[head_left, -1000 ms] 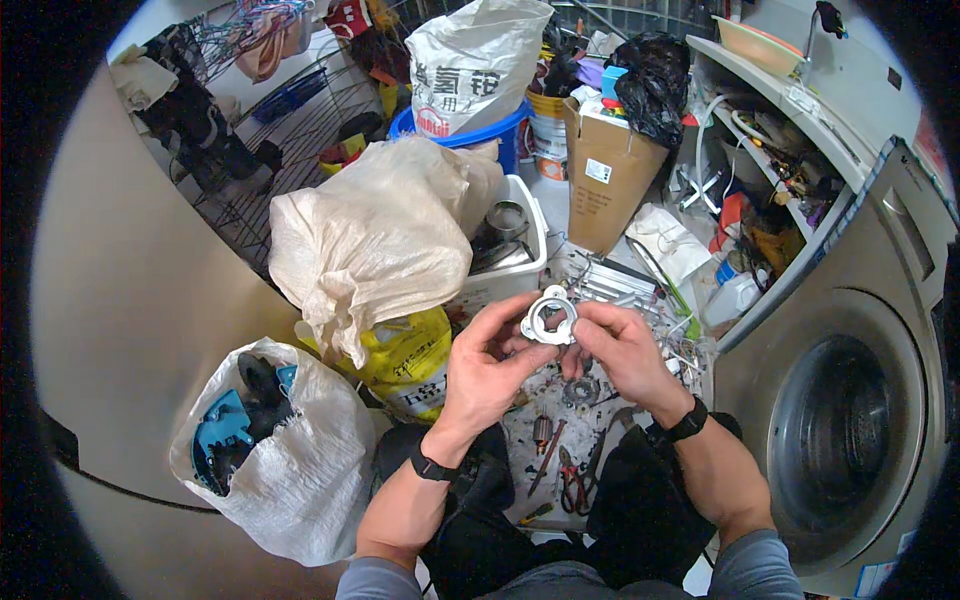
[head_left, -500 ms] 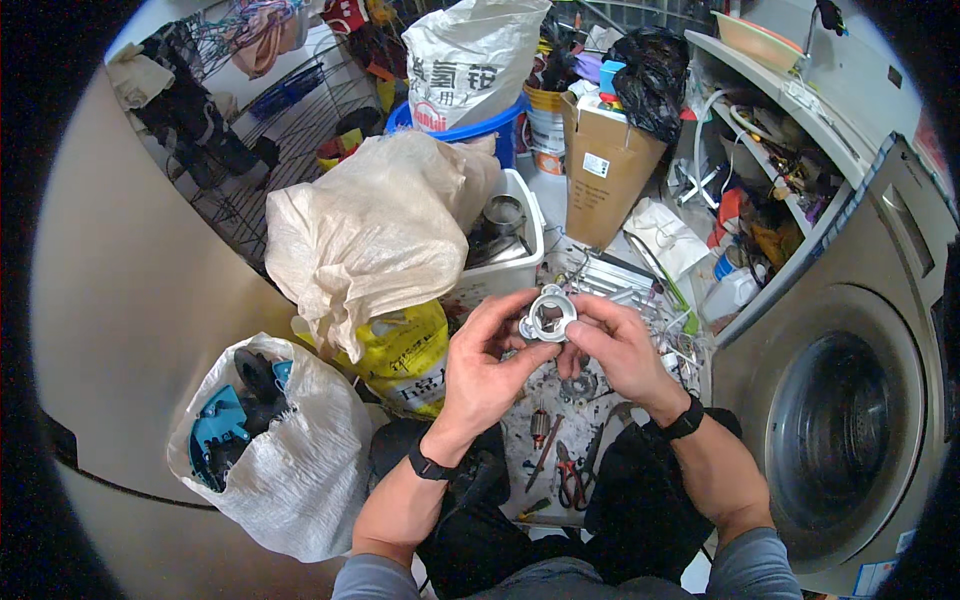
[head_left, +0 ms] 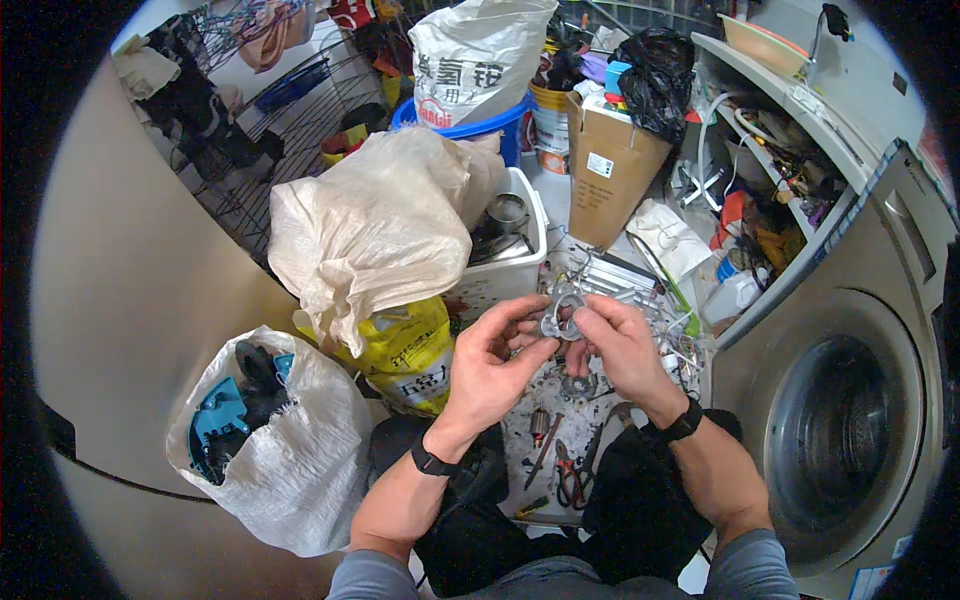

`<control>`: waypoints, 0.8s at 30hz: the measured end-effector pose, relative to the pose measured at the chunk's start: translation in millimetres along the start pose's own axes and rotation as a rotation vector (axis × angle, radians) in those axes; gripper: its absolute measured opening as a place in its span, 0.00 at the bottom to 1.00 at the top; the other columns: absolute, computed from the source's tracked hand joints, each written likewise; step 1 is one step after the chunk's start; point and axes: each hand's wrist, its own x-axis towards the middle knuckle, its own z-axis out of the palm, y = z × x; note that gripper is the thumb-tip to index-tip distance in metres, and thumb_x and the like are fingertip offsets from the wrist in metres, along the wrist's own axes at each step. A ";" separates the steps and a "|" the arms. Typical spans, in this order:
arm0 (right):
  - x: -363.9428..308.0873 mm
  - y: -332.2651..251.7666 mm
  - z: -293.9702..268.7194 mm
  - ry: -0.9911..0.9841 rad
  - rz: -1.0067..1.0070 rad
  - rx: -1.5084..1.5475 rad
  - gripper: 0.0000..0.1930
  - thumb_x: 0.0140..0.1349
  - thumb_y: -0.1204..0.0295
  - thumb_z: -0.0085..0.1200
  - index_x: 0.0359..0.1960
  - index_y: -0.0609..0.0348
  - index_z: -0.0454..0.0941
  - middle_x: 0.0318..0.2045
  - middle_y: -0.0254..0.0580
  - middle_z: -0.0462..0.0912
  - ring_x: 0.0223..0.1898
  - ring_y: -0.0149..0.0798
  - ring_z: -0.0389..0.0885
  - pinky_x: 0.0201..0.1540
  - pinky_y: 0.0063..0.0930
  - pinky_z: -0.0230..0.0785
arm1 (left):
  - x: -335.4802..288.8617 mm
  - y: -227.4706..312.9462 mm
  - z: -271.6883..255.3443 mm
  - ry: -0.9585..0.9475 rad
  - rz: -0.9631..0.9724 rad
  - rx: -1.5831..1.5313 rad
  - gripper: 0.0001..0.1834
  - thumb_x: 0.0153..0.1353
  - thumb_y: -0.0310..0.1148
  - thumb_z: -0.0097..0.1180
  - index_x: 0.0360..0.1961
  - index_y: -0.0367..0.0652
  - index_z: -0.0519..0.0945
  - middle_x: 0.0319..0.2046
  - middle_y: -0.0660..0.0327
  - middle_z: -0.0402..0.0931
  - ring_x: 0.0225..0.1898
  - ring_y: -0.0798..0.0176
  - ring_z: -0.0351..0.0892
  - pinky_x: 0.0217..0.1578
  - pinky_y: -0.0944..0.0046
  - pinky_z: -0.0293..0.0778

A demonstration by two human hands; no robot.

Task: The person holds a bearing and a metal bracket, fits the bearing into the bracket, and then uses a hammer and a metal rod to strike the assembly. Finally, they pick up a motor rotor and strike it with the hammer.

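Between both hands is a small grey ring-shaped metal part (head_left: 550,324) with lugs, held up above the littered floor. My left hand (head_left: 487,350) pinches its left side between thumb and fingertips. On the other side, my right hand (head_left: 626,348) grips the rim with thumb and fingers. Below them lie a round grey part (head_left: 577,388), a small motor rotor (head_left: 539,424), a thin rod (head_left: 543,464), red-handled pliers (head_left: 569,478) and what looks like a hammer (head_left: 622,412).
On the left stands a white woven sack (head_left: 300,480) with teal and black pieces. Beyond it are a yellow bag (head_left: 410,350), a beige sack (head_left: 365,235) and a white bin (head_left: 538,215). A cardboard box (head_left: 612,190) stands farther back. A front-loading washing machine (head_left: 770,370) is at right.
The ring part has turned in my fingers, so its opening now shows at a different tilt. Both hands stay in nearly the same place.
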 end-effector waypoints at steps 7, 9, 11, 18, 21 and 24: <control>-0.8 2.3 0.6 0.086 -0.055 -0.142 0.12 0.75 0.67 0.47 0.45 0.63 0.79 0.25 0.33 0.81 0.21 0.24 0.77 0.23 0.21 0.68 | -1.9 5.8 -1.3 -0.011 -0.118 -0.126 0.23 0.62 0.17 0.61 0.59 0.32 0.75 0.50 0.59 0.81 0.48 0.70 0.80 0.49 0.69 0.78; -2.3 1.4 2.3 0.117 -0.097 -0.246 0.11 0.74 0.68 0.48 0.45 0.64 0.79 0.25 0.34 0.81 0.21 0.24 0.77 0.23 0.22 0.68 | -2.0 5.2 -1.2 -0.012 -0.116 -0.111 0.23 0.62 0.18 0.61 0.59 0.32 0.76 0.49 0.59 0.81 0.48 0.71 0.80 0.50 0.70 0.77; -3.8 3.0 3.5 0.151 -0.139 -0.350 0.11 0.73 0.69 0.49 0.44 0.65 0.79 0.25 0.35 0.81 0.21 0.24 0.78 0.24 0.23 0.68 | -2.6 2.5 -0.3 0.009 -0.093 -0.042 0.22 0.61 0.18 0.62 0.58 0.33 0.77 0.50 0.60 0.80 0.48 0.72 0.79 0.50 0.69 0.77; -1.8 13.0 -2.3 0.271 -0.447 -0.623 0.10 0.66 0.76 0.55 0.47 0.66 0.79 0.30 0.52 0.83 0.30 0.44 0.85 0.34 0.34 0.75 | -4.4 -3.8 1.6 0.009 -0.080 0.123 0.21 0.58 0.20 0.66 0.54 0.35 0.80 0.46 0.65 0.80 0.44 0.75 0.76 0.45 0.73 0.75; -3.2 13.5 -1.1 0.252 -0.506 -0.640 0.11 0.65 0.77 0.56 0.47 0.67 0.79 0.34 0.54 0.84 0.33 0.50 0.85 0.36 0.36 0.76 | -5.6 -3.7 3.3 0.001 -0.035 0.124 0.21 0.57 0.21 0.67 0.53 0.35 0.80 0.42 0.66 0.79 0.42 0.76 0.76 0.42 0.74 0.73; -3.0 16.5 -3.2 0.233 -0.512 -0.650 0.11 0.64 0.77 0.58 0.47 0.68 0.79 0.36 0.55 0.84 0.34 0.49 0.86 0.37 0.36 0.76 | -4.9 -7.1 3.1 0.027 -0.104 0.133 0.20 0.59 0.21 0.66 0.53 0.35 0.80 0.41 0.66 0.80 0.40 0.76 0.76 0.42 0.74 0.73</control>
